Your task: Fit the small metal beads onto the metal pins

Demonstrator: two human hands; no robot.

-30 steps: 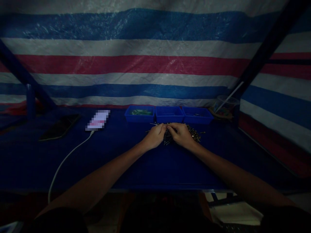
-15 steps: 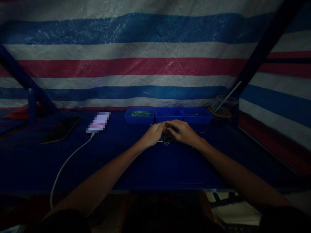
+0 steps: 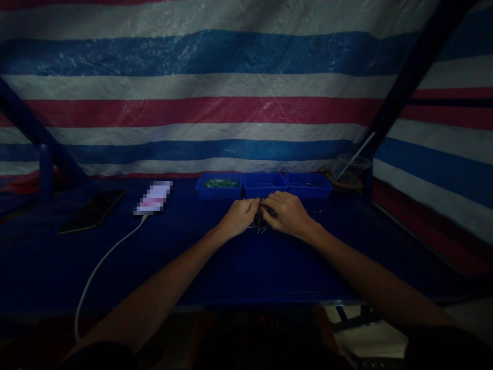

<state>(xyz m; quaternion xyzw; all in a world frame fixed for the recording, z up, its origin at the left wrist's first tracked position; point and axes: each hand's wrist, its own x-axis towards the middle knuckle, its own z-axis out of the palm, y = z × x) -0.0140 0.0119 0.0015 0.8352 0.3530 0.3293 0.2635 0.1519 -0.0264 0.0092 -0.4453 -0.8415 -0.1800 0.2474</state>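
My left hand [image 3: 239, 216] is closed, thumb and fingers pinched together at the tips. What it pinches is too small and dark to make out. Facing it, my right hand [image 3: 288, 211] has bent fingers, with thumb and fingertips drawn together near the left fingertips. Anything in its grasp is hidden. Beneath both hands lies a loose heap of thin, dark metal pieces [image 3: 262, 226], like small screws or pins, partly covered by the fingers. One stray metal piece [image 3: 317, 211] lies to the right of my right hand.
Behind the hands stand a blue bin [image 3: 219, 195] with greenish contents, a middle blue bin [image 3: 265, 194] and a right blue bin [image 3: 311, 193] with a few small pieces. A phone [image 3: 153, 198] on a white cable [image 3: 103, 259], a dark tablet-like device [image 3: 92, 210] and a clear cup [image 3: 352, 163] also lie around.
The view has shifted slightly, so the table's contents appear a little lower and further left. My fingertips have come closer together over the heap, and less of it shows.
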